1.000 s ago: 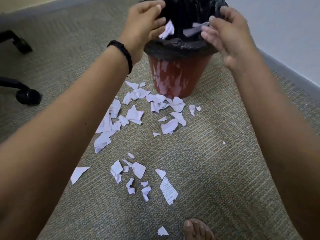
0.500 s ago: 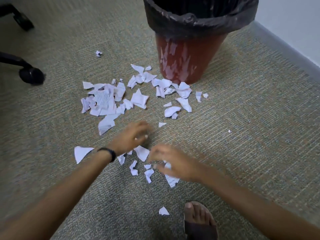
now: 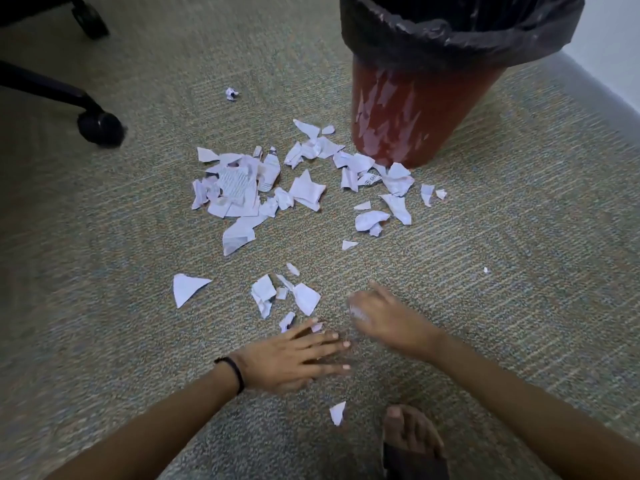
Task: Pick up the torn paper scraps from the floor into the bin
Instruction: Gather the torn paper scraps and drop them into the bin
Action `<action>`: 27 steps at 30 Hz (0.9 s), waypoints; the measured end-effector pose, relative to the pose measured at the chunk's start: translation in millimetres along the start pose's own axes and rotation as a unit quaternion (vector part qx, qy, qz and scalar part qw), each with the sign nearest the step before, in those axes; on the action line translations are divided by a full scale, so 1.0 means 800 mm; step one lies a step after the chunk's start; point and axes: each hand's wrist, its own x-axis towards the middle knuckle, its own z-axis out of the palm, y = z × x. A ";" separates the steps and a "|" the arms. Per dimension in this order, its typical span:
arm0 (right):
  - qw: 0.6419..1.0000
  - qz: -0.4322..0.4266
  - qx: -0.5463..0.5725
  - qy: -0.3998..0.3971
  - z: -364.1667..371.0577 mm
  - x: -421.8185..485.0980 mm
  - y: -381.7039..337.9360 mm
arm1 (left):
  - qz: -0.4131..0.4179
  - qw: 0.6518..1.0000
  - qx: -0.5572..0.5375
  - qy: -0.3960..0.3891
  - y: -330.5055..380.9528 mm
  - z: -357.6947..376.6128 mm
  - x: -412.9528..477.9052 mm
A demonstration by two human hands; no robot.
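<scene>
Both hands are sliding nearer the person than half a second ago. On the floor [image 3: 485, 323], the left hand [image 3: 291, 358] is lying flat, fingers spread, touching a small scrap [image 3: 317, 328]. The right hand [image 3: 384, 320] is blurring, curling round something white, probably paper. Most paper scraps [image 3: 242, 192] are lying beside the bin [image 3: 408, 109]. Flat pieces are likely resisting fingers on carpet, and a loose handful risks spilling in transit.

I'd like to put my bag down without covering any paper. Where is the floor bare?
Bare carpet lies right of the right hand, below the red bin, with one tiny fleck. More lies between the chair caster and the triangular scrap. It is crowded from the big scrap pile to the bin's foot, and around the left hand.
</scene>
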 end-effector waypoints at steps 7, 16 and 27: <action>0.982 -0.171 0.068 -0.037 0.005 -0.015 -0.059 | -0.324 0.946 -0.011 0.015 -0.071 -0.022 -0.023; 0.971 -0.232 0.054 0.005 0.058 -0.015 -0.064 | -0.361 0.932 -0.020 -0.007 -0.085 -0.006 -0.072; 0.852 0.482 0.204 0.016 0.006 -0.007 0.030 | -0.760 0.585 -0.281 0.031 -0.039 -0.009 -0.086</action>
